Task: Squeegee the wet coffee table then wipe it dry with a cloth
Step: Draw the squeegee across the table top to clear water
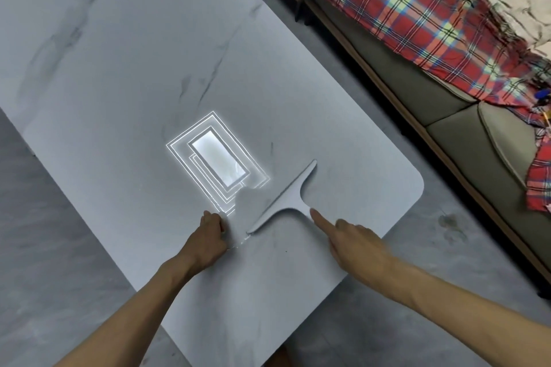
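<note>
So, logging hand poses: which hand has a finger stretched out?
The right hand, index finger straight toward the squeegee; the left hand has curled fingers beside the blade's end.

The table (119, 68) runs off the upper left, the sofa (447, 134) off the right. The left hand (208, 235) shows only its back, fingers tucked under; whether it holds anything, I can't tell. The blue bits (541, 95) at far right are too small to make out.

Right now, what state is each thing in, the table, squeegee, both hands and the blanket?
Squeegee: lying flat on table, ungripped.
Table: glossy, wet streak by squeegee's near end.
Left hand: fingers curled, holding nothing.
Right hand: forefinger straight, tip at squeegee.
Blanket: rumpled over sofa.
</note>
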Demonstrator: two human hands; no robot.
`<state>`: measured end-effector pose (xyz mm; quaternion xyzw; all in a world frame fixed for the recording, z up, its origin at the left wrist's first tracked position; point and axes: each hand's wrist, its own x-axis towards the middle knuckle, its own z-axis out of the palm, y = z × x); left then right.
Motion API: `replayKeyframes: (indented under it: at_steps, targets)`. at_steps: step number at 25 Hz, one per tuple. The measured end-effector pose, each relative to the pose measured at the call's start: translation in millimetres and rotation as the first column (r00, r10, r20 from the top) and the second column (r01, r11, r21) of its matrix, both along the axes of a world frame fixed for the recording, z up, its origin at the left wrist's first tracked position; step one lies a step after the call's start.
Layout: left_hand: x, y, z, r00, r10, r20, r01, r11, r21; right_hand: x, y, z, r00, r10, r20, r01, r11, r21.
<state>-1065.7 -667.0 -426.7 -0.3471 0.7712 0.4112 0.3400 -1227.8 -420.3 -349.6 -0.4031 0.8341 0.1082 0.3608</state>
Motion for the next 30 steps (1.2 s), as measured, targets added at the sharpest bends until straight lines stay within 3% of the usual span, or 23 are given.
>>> replayKeyframes:
  at_steps: [3,8,12,19,21,25,30]
  targets:
    - [-2.4,3.1,6.0,0.998,0.043,-0.044,-0.044,0.999,-0.004,-22.1,12.4,18.3,0.997,-0.040,0.063,0.042,0.999,-0.033]
    - [-21.4,9.0,10.5,0.990,0.082,-0.112,-0.091,0.993,-0.077,-84.3,-32.5,14.3,0.975,-0.221,0.024,0.219,0.934,-0.281]
    - [-42.2,16.6,10.2,0.989,0.062,-0.137,-0.073,0.994,-0.083,-99.8,-37.9,-4.8,0.958,-0.287,0.026,0.284,0.926,-0.247]
    - [-80.7,47.2,2.4,0.978,-0.088,-0.190,0.073,0.994,-0.085,-66.5,63.5,15.7,0.959,-0.281,0.043,0.284,0.956,-0.070]
    - [-92.9,55.8,-1.1,0.978,-0.137,-0.159,0.126,0.989,-0.077,-82.6,71.3,24.6,0.945,-0.323,0.056,0.328,0.938,-0.114]
    - [-108.9,65.4,-10.5,0.976,-0.204,-0.074,0.198,0.977,-0.079,-155.4,33.1,14.7,0.914,-0.396,-0.091,0.356,0.889,-0.288]
    - [-121.4,68.8,-22.3,0.969,-0.248,0.010,0.248,0.965,-0.084,-175.1,9.3,-4.9,0.864,-0.496,-0.084,0.466,0.852,-0.239]
